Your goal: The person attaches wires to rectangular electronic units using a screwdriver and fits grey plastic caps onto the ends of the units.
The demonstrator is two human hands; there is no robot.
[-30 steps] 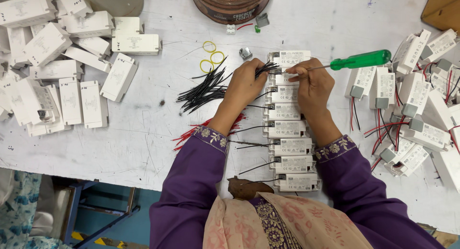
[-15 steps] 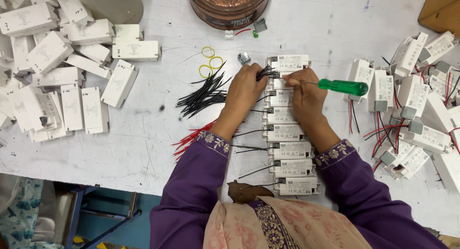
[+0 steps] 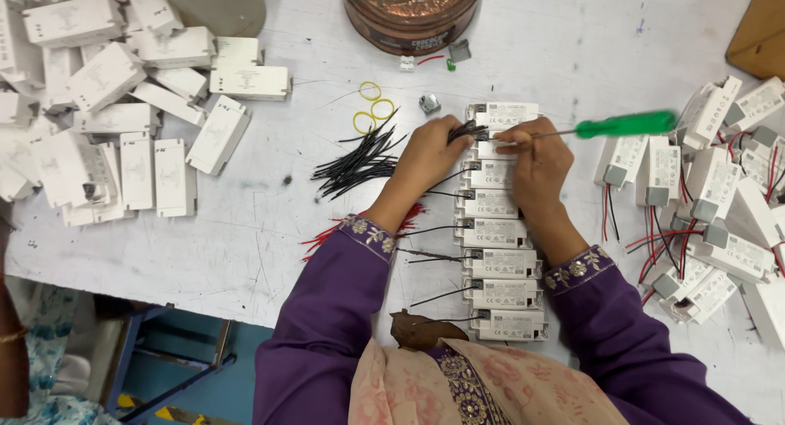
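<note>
- Gripping a green-handled screwdriver [image 3: 609, 127], the right hand [image 3: 536, 159] sets its tip on a small white rectangular driver box [image 3: 488, 140].
- Left hand [image 3: 431, 151] pinches thin black wires [image 3: 466, 131] at that box, second in a column.
- Round copper-coloured tin [image 3: 409, 16] stands beyond; its contents are unclear.

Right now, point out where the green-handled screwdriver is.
In the head view, the green-handled screwdriver is in the right hand, its handle sticking out to the right above the table, between the column of white boxes and the wired units.
</note>
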